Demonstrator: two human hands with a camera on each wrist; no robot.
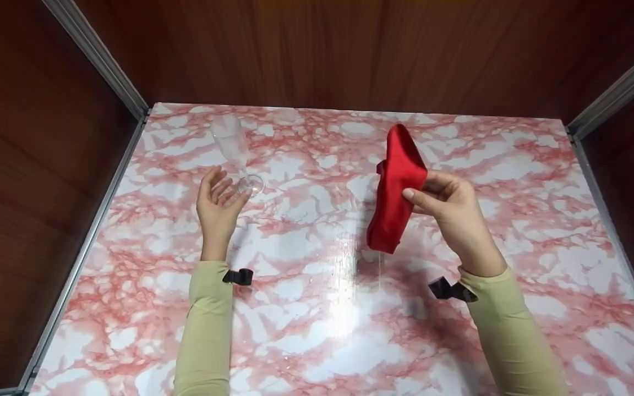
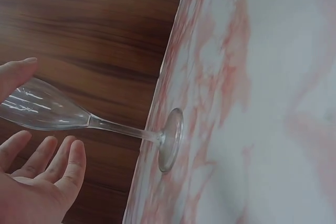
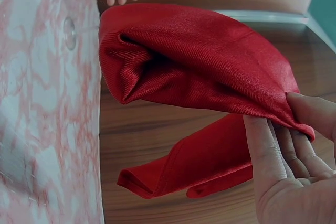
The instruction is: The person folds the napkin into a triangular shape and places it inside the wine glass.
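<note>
A clear stemmed flute glass (image 1: 230, 140) stands upright on the marbled table, its round foot (image 2: 171, 140) flat on the surface. Beside it is my left hand (image 1: 219, 198), thumb and fingers spread apart around the bowl's near side with nothing gripped. In the left wrist view the bowl (image 2: 44, 106) shows between thumb and fingers. My right hand (image 1: 452, 206) pinches a folded red satin cloth (image 1: 399, 192) between thumb and fingers, holding it up over the table. Two folded parts of the cloth (image 3: 194, 56) hang apart in the right wrist view.
The table (image 1: 295, 308) has a pink and white marbled top with a bright reflection in its middle. Brown wood-grain panels (image 1: 350, 55) rise at the back and both sides, with metal strips (image 1: 102, 55) at the corners. Black wrist mounts (image 1: 238, 276) sit on both sleeves.
</note>
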